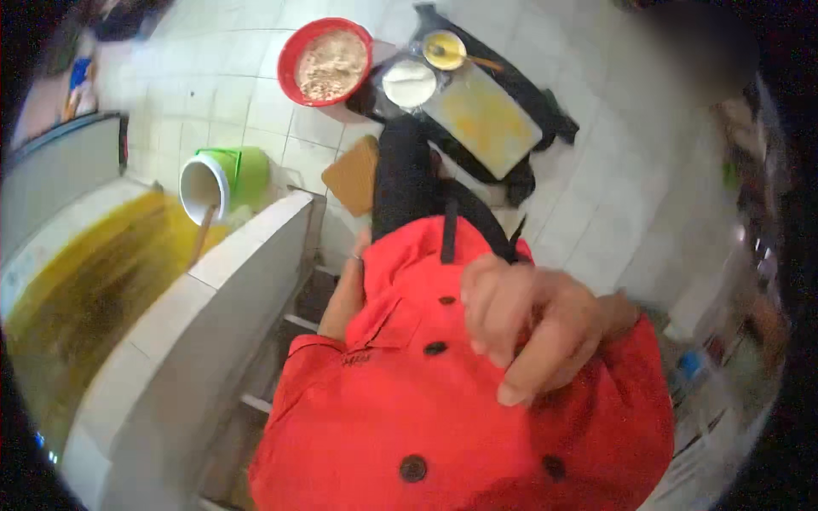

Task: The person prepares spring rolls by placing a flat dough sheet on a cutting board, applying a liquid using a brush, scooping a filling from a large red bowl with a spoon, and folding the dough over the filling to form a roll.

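My right hand is raised in front of my red buttoned jacket. Its fingers are curled in, slightly blurred, and nothing shows in them. Low at my left side is my left hand, mostly hidden by the jacket, so its fingers cannot be made out. Beyond my dark-trousered legs lies a pale rectangular tray with yellow smears. A small bowl of yellow mixture, with a wooden-handled utensil resting in it, stands beside the tray. Close by sits a round heap of white powder.
A red basin of pale, crumbly stuff stands on the tiled floor. At left, a low tiled wall runs toward me, beside a green bucket and a stick. A brown board lies by my legs.
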`<act>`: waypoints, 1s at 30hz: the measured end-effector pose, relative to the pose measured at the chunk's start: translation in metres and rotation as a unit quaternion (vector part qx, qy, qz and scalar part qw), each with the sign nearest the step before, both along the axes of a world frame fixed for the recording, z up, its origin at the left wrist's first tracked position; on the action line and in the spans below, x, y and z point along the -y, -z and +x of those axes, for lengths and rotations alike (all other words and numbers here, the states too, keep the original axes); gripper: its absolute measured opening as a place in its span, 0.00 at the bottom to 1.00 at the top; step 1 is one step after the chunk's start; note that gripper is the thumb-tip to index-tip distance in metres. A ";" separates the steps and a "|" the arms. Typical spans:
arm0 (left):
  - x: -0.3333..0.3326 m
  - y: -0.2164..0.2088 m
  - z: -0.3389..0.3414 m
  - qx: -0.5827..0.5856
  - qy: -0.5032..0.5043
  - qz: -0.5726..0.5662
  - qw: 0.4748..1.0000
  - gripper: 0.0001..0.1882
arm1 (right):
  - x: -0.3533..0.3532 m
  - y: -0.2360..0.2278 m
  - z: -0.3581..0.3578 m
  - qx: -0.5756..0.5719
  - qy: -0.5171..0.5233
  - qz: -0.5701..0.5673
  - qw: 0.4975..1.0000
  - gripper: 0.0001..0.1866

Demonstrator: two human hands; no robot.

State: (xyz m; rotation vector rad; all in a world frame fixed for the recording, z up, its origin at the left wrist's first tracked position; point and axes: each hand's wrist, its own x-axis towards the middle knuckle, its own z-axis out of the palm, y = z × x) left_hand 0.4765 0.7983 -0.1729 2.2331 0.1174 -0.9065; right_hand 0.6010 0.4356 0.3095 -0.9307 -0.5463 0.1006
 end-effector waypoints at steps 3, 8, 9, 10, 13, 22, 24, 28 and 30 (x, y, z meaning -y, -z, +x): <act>-0.021 -0.069 0.054 0.006 0.104 0.008 0.994 0.18 | -0.004 -0.009 -0.028 -0.082 0.114 0.094 0.986 0.05; -0.028 -0.144 0.127 0.027 0.209 0.031 0.977 0.18 | 0.008 -0.014 -0.045 -0.107 0.129 0.199 0.966 0.06; -0.026 -0.152 0.134 0.015 0.232 0.032 0.972 0.18 | 0.013 -0.010 -0.049 -0.104 0.148 0.217 0.959 0.06; -0.030 -0.160 0.133 0.011 0.241 0.037 0.970 0.18 | 0.013 -0.005 -0.054 -0.098 0.159 0.232 0.955 0.06; -0.044 -0.168 0.142 0.005 0.303 0.042 0.952 0.17 | 0.008 0.008 -0.058 -0.082 0.227 0.254 0.937 0.06; -0.074 -0.155 0.230 -0.031 0.492 0.082 0.866 0.17 | -0.010 0.030 -0.068 -0.069 0.378 0.292 0.876 0.08; -0.118 -0.123 0.251 -0.037 0.498 0.135 0.855 0.17 | -0.015 0.031 -0.058 -0.081 0.408 0.288 0.863 0.09; -0.106 -0.065 0.309 -0.079 0.465 0.192 0.860 0.17 | -0.053 0.048 -0.019 -0.125 0.509 0.234 0.819 0.09; -0.092 -0.056 0.313 -0.078 0.420 0.157 0.891 0.17 | -0.076 0.070 0.000 -0.181 0.519 0.206 0.810 0.10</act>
